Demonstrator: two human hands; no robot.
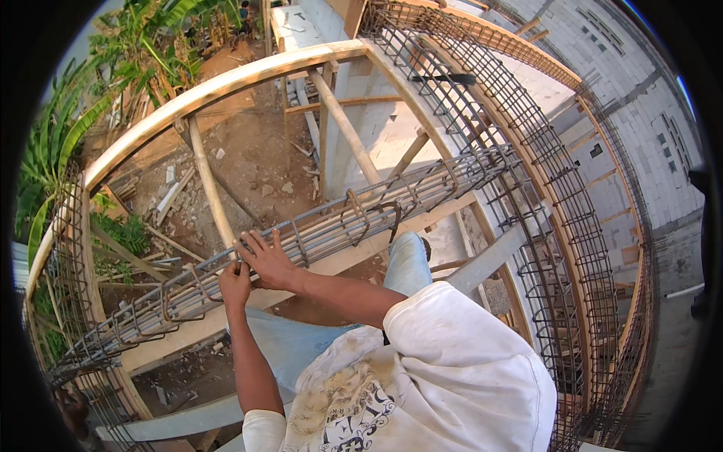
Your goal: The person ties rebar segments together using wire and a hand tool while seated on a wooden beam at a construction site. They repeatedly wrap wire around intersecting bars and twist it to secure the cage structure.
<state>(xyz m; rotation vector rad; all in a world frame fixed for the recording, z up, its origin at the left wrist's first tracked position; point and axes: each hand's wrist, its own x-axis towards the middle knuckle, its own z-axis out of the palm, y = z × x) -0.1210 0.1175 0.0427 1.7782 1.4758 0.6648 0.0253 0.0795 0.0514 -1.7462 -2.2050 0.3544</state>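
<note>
A long cage of steel reinforcing bars (331, 226) with bent stirrups slants across in front of me, from lower left to upper right. My left hand (235, 283) is closed in a pinch at the cage's near side; what sits between its fingertips is too small to make out. Right beside it, my right hand (269, 261) lies over the top bars with fingers spread, touching them. A rusty stirrup (355, 215) rings the bars further right. Near my knee, a dark curved metal piece (395, 216) hangs over the cage.
Below the cage runs a wooden board (331, 262). A curved timber beam (226, 79) on round wooden poles (207, 177) arches ahead, above rubble-strewn ground (263, 158). Denser rebar cages (527, 143) curve along the right, before a block wall (640, 113). Part of another person (74, 410) shows at lower left.
</note>
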